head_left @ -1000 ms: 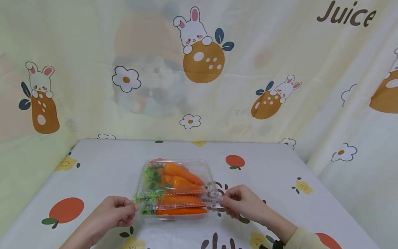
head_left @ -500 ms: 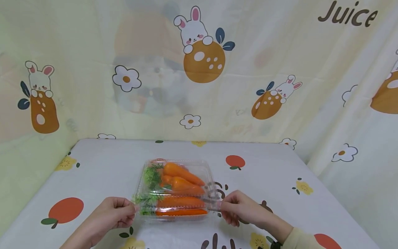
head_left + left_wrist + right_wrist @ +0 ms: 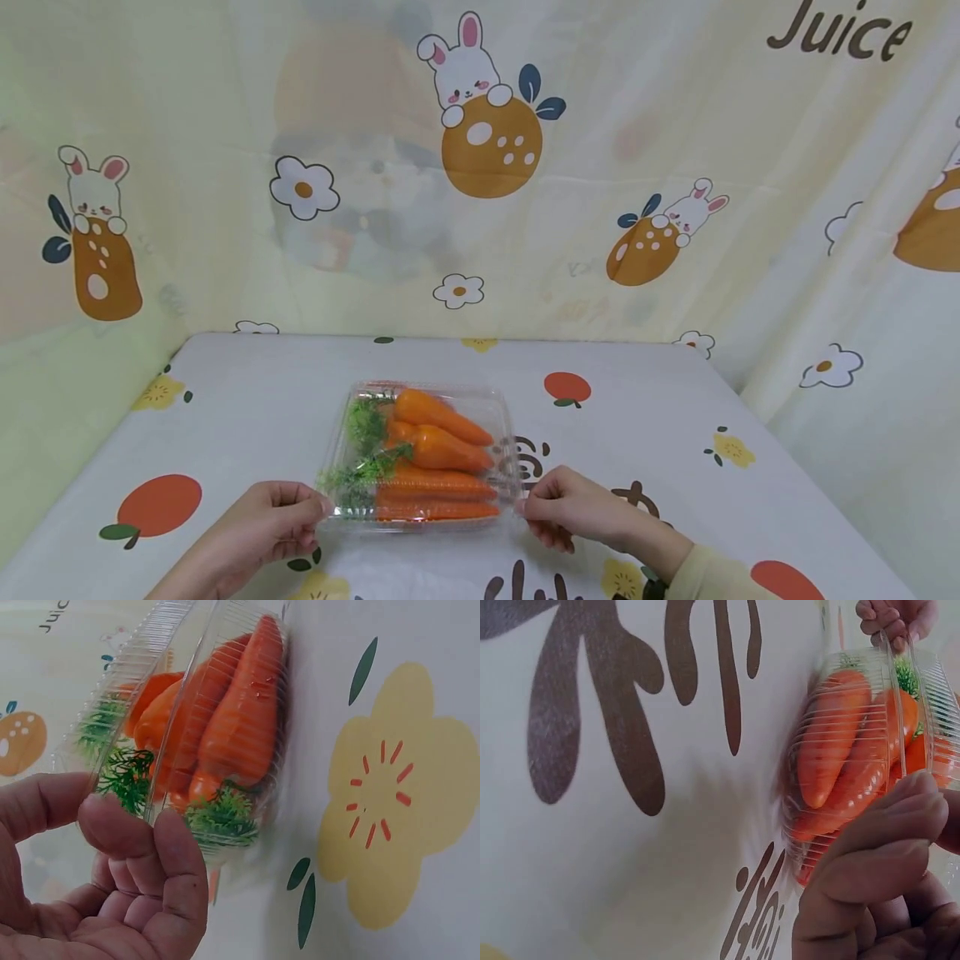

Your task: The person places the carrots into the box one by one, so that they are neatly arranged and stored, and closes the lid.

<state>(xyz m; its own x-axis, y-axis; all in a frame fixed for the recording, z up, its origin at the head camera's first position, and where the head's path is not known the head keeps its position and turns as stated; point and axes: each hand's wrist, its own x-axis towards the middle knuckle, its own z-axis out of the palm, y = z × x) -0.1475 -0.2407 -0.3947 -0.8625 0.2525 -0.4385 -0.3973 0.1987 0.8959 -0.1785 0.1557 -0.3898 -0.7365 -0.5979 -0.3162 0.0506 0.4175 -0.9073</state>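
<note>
A clear plastic clamshell box (image 3: 504,404) lies on the table with several orange carrots (image 3: 450,451) and their green leafy tops (image 3: 367,423) inside. Its lid (image 3: 133,664) is down over the carrots, with a narrow gap between the two rims in the left wrist view. At the front left corner, my left hand (image 3: 272,523) pinches the lid's edge between thumb and index finger. My right hand (image 3: 573,510) pinches the edge at the front right corner, its fingers partly covering that grip in the right wrist view.
White cloth (image 3: 645,400) printed with fruit and flowers covers the table. Behind it and at both sides hang pale curtains (image 3: 360,308) with rabbit prints. Lettering (image 3: 528,583) on the cloth lies in front of the box.
The lid's front edge has come down toward the base, with both hands lowering slightly alongside it. My right hand has also shifted a little to the left.
</note>
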